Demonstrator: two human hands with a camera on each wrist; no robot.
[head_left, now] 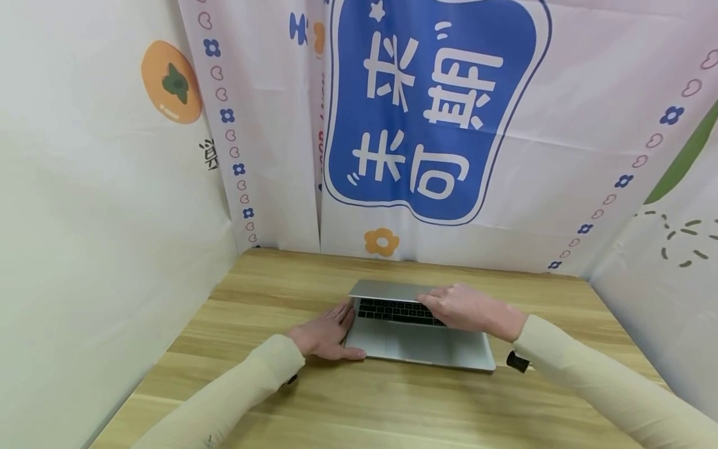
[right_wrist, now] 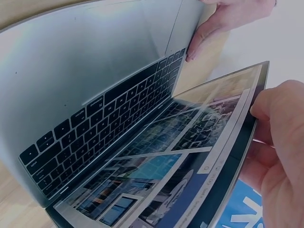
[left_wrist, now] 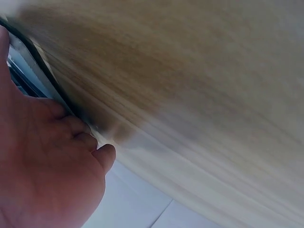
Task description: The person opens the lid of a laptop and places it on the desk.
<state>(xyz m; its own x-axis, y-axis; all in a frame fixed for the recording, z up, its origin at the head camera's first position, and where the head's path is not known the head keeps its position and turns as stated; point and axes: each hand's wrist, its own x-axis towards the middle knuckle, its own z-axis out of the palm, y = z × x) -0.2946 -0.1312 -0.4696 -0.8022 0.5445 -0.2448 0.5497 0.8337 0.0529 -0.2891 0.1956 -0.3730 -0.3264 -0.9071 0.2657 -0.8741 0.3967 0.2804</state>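
A silver laptop [head_left: 417, 343] lies on the wooden table, its lid [head_left: 381, 289] partly raised and tilted low over the black keyboard [right_wrist: 114, 116]. Lit pictures show on the screen [right_wrist: 190, 142] in the right wrist view. My right hand [head_left: 465, 308] pinches the lid's free edge, thumb on the screen side and fingers behind. Against the laptop's left side rests my left hand [head_left: 328, 335], its fingers stretched along the side edge and its thumb at the front left corner. The left wrist view shows that palm [left_wrist: 52, 161] beside the laptop's edge.
The wooden table [head_left: 280, 280] extends around the laptop on all sides. Behind it hangs a printed cloth [head_left: 533, 206] with a blue sign, and white walls [head_left: 112, 218] stand at left and right. Each wrist wears a dark band [head_left: 517, 362].
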